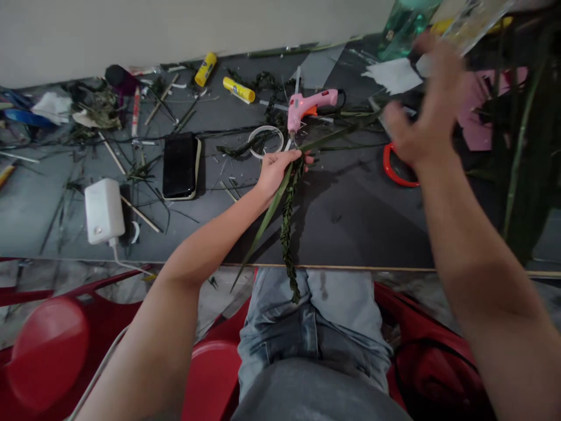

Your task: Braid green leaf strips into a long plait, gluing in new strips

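Observation:
My left hand [277, 172] is pinched closed on a braided green leaf strip [287, 225] at its upper end. The braid hangs past the table edge in front of my jeans. Long flat leaf blades [267, 219] stick out from the same grip, one toward the lower left and one toward the upper right. My right hand [433, 111], smeared a little by motion, is raised at the right with thumb and fingers apart. Just below it are red-handled scissors [388, 166], partly hidden by the hand. A pink glue gun [300, 111] lies just beyond my left hand.
On the dark table [350, 228] are a black phone [179, 166], a white power adapter [104, 210] with a cable, a tape ring [250, 140], yellow glue sticks [239, 89] and leaf scraps. A green bottle [405, 26] stands at the back right; red chairs [52, 351] are below the edge.

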Demonstrator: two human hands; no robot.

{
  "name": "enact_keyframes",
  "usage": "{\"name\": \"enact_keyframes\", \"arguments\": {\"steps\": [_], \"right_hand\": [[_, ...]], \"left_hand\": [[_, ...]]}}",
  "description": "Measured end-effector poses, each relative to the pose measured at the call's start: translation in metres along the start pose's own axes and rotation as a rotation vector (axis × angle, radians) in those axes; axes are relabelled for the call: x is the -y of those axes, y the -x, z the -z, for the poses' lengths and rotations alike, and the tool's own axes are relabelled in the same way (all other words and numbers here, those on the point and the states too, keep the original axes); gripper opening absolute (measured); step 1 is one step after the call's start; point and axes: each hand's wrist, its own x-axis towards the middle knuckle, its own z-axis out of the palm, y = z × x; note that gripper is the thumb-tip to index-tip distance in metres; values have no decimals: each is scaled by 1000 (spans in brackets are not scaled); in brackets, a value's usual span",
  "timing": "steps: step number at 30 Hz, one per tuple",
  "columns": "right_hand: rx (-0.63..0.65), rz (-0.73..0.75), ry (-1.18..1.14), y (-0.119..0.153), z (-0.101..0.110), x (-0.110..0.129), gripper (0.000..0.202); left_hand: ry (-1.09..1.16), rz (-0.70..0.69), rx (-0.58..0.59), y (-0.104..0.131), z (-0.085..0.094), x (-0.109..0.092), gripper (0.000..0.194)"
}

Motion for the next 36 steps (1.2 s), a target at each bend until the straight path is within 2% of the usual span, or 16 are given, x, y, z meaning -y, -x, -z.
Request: {"name": "enact_keyframes", "arguments": {"steps": [1, 2, 4, 6, 9, 12, 14, 17, 19, 20, 22, 23, 27, 31, 33, 36], "right_hand": [[86, 132, 38, 4, -8, 5, 69], [161, 192, 38, 6, -16, 8, 70], [246, 157, 17, 9, -30, 7, 55], [215, 40, 63, 9, -37, -3, 34], [124, -33, 200, 10, -29, -21, 28], [-24, 46, 255, 13, -11, -34, 32], [-175, 78, 187, 13, -5, -36, 31], [-405, -88, -85, 6, -14, -27, 33], [-455, -303, -265, -1, -32, -13, 42], [-440, -415, -343, -4, -42, -4, 42], [-285, -649, -456, -6, -61, 15, 29], [-196, -678, -522, -5, -69, 24, 23], [92, -582, -632, 11, -84, 57, 14], [274, -515, -546, 28, -81, 76, 24], [315, -538, -509, 31, -78, 79, 30], [246, -575, -377, 28, -77, 72, 41]], "left_hand": [[37, 24, 2, 0, 0, -1, 28], [66, 44, 16, -1, 1, -2, 27], [87, 61, 74, -3, 5, -2, 30], [35, 29, 155, -5, 11, -2, 38], [-96, -84, 217, -8, 21, -1, 53], [-158, -182, 222, -7, 27, -2, 59], [-113, -159, 243, -5, 28, -4, 58], [15, -47, 337, 0, 24, -7, 52], [62, -9, 397, 3, 20, -8, 47], [69, 2, 413, 4, 17, -9, 45], [72, 30, 415, 5, 12, -9, 40], [76, 49, 402, 5, 10, -9, 36], [112, 123, 269, 3, 2, -9, 21], [131, 155, 95, -1, -2, -6, 28], [93, 119, 47, 0, -1, -4, 30], [-97, -10, 83, 3, 1, -2, 30]]}}
